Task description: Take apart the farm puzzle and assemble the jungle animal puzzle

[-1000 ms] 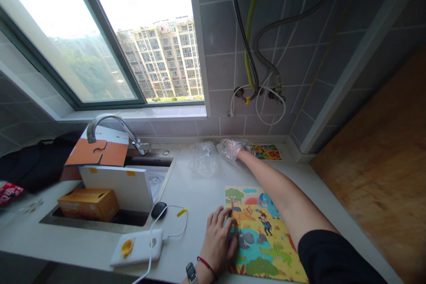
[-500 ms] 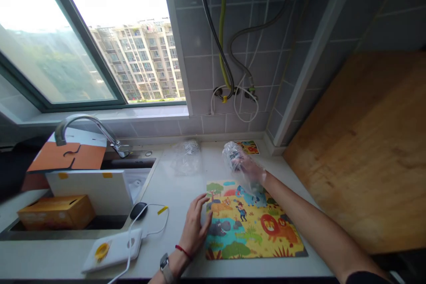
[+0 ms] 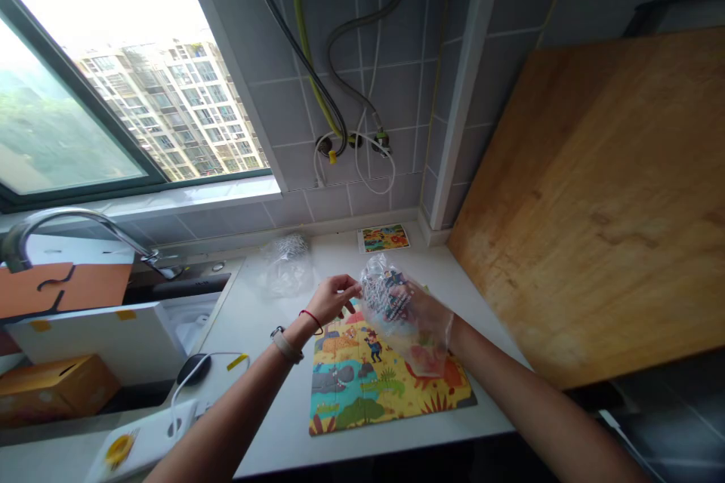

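My right hand point(image 3: 416, 300) is inside a clear plastic bag point(image 3: 430, 351), its fingers closed around a bunch of small puzzle pieces point(image 3: 379, 294) with grey-white and dark patterned faces. The bag hangs loosely around the wrist. At the bag's left edge, my left hand point(image 3: 334, 298) pinches the plastic with thumb and forefinger; the exact grip is hard to make out. Below both hands lies an assembled jigsaw puzzle point(image 3: 362, 385) with a hippo, a crocodile and a lion. The bag and right hand cover its upper right part.
Another clear bag of pieces point(image 3: 288, 260) lies behind to the left. A small picture card point(image 3: 384, 238) rests near the wall. On the left are a faucet point(image 3: 84, 215), a sink holding boxes, and a white device point(image 3: 141, 438) with a cable. A wooden board point(image 3: 600, 219) stands at right.
My left hand has lifted off the puzzle's left edge and come up to the bag. My right hand has brought the bag nearer, over the puzzle. The view has shifted right.
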Demonstrator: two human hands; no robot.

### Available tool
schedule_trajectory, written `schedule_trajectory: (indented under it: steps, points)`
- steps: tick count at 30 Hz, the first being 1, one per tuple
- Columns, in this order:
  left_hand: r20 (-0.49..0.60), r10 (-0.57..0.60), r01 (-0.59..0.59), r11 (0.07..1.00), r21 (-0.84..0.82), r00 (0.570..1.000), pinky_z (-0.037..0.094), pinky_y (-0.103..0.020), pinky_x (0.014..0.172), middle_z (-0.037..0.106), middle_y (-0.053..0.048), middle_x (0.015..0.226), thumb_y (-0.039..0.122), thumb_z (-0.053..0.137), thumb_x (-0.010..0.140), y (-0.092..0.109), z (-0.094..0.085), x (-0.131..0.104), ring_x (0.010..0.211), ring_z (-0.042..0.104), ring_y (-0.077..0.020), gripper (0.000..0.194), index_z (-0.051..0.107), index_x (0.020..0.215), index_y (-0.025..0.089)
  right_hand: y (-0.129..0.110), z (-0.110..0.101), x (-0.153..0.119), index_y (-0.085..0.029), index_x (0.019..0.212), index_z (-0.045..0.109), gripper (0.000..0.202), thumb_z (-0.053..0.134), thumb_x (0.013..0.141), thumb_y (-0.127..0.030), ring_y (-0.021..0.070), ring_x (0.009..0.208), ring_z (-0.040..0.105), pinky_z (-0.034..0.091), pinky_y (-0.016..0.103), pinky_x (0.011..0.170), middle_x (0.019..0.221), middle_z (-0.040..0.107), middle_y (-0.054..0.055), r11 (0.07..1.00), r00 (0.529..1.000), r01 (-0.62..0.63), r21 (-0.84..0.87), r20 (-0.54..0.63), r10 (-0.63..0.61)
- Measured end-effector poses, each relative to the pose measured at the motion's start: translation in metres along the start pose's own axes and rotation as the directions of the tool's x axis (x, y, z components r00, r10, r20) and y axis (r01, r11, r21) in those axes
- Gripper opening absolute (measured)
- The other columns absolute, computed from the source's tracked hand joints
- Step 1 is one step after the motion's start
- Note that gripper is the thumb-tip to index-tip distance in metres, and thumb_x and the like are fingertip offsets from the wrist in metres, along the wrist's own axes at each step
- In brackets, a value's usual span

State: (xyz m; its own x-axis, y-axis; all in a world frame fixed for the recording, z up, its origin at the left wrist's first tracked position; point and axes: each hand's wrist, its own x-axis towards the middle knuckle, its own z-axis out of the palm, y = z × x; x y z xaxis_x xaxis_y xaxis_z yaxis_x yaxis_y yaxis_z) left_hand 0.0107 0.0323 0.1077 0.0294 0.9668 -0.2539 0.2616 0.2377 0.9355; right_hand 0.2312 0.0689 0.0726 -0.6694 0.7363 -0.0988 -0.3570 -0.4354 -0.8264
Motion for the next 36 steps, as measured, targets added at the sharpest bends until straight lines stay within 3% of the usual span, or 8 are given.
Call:
schedule_trajectory:
  steps: [5, 10, 15, 20, 27, 33, 35, 36]
  points:
    - [-0.209, -0.001, -0.025, 0.992, -0.123, 0.978, 0.045, -0.017, 0.033, 0.073, -0.006, 0.085, 0.041, 0.077, 0.086, 0.010, -0.010, 0.022, 0.048, 0.071, -0.0163, 0.030, 0.061, 0.083, 0.016, -0.004, -0.023, -0.007, -0.025, 0.102, 0.065, 0.040, 0.084, 0.070, -0.038, 0.0149, 0.063, 0.062, 0.060, 0.031, 0.058, 0.075, 0.065, -0.003, 0.995, 0.998, -0.049, 0.084, -0.020, 0.051]
    - [-0.463, -0.112, -0.049, 0.945, -0.322, 0.880, 0.056, -0.021, 0.045, 0.066, 0.000, 0.080, 0.027, 0.071, 0.092, 0.015, -0.049, 0.055, 0.045, 0.068, -0.0115, 0.017, 0.057, 0.092, 0.017, -0.005, -0.044, -0.006, -0.020, 0.105, 0.068, 0.043, 0.086, 0.070, -0.038, 0.0157, 0.069, 0.067, 0.063, 0.031, 0.060, 0.082, 0.071, 0.002, 0.991, 0.997, -0.080, 0.106, -0.015, 0.082]
    - [-0.515, -0.260, -0.078, 0.835, -0.545, 0.817, 0.065, -0.029, 0.069, 0.067, -0.007, 0.095, 0.016, 0.061, 0.097, 0.009, -0.070, 0.077, 0.072, 0.078, -0.0179, 0.008, 0.055, 0.102, 0.017, -0.018, -0.071, 0.000, -0.020, 0.105, 0.069, 0.039, 0.085, 0.072, -0.035, 0.0172, 0.074, 0.071, 0.063, 0.028, 0.060, 0.087, 0.075, 0.004, 0.989, 0.990, -0.011, 0.146, -0.139, 0.031]
    - [-0.411, -0.389, -0.027, 0.700, -0.714, 0.824, 0.067, -0.034, 0.075, 0.066, -0.020, 0.126, 0.010, 0.048, 0.099, 0.000, -0.047, 0.104, 0.098, 0.077, -0.0233, 0.025, 0.050, 0.122, 0.019, -0.020, -0.089, 0.005, -0.019, 0.100, 0.070, 0.032, 0.083, 0.076, -0.035, 0.0175, 0.076, 0.072, 0.063, 0.026, 0.062, 0.087, 0.076, 0.006, 0.974, 0.950, 0.043, 0.224, -0.311, 0.030]
    - [-0.382, -0.394, -0.001, 0.695, -0.719, 0.836, 0.067, -0.037, 0.082, 0.050, -0.023, 0.142, 0.018, 0.057, 0.096, -0.004, -0.011, 0.131, 0.105, 0.076, -0.0276, 0.042, 0.044, 0.136, 0.021, -0.008, -0.084, 0.004, -0.019, 0.101, 0.071, 0.036, 0.084, 0.074, -0.038, 0.0174, 0.074, 0.072, 0.063, 0.027, 0.061, 0.085, 0.075, 0.005, 0.979, 0.957, -0.024, 0.203, -0.279, 0.081]
    - [-0.532, -0.250, -0.112, 0.822, -0.558, 0.809, 0.063, -0.031, 0.089, 0.023, -0.014, 0.166, 0.017, 0.060, 0.093, -0.009, 0.006, 0.098, 0.123, 0.068, -0.0237, 0.076, 0.021, 0.155, 0.038, -0.007, -0.076, 0.003, -0.023, 0.104, 0.066, 0.038, 0.085, 0.074, -0.038, 0.0167, 0.072, 0.070, 0.063, 0.028, 0.060, 0.083, 0.072, 0.002, 0.991, 0.969, -0.005, 0.133, -0.245, 0.037]
    - [-0.531, -0.159, -0.142, 0.865, -0.480, 0.832, 0.060, -0.031, 0.094, 0.021, -0.009, 0.170, 0.019, 0.067, 0.091, -0.015, 0.022, 0.079, 0.132, 0.061, -0.0249, 0.076, 0.029, 0.153, 0.039, -0.006, -0.071, 0.003, -0.025, 0.114, 0.064, 0.049, 0.086, 0.073, -0.036, 0.0167, 0.073, 0.070, 0.063, 0.028, 0.059, 0.090, 0.072, 0.001, 0.997, 0.964, 0.001, 0.074, -0.265, 0.019]
    - [-0.486, -0.030, -0.165, 0.921, -0.352, 0.873, 0.058, -0.032, 0.098, 0.023, -0.010, 0.170, 0.024, 0.067, 0.092, -0.019, 0.031, 0.070, 0.135, 0.058, -0.0262, 0.072, 0.032, 0.153, 0.036, -0.006, -0.069, 0.002, -0.026, 0.121, 0.061, 0.056, 0.087, 0.072, -0.035, 0.0167, 0.074, 0.070, 0.062, 0.027, 0.059, 0.094, 0.072, 0.001, 0.999, 0.961, 0.007, 0.032, -0.277, 0.002]
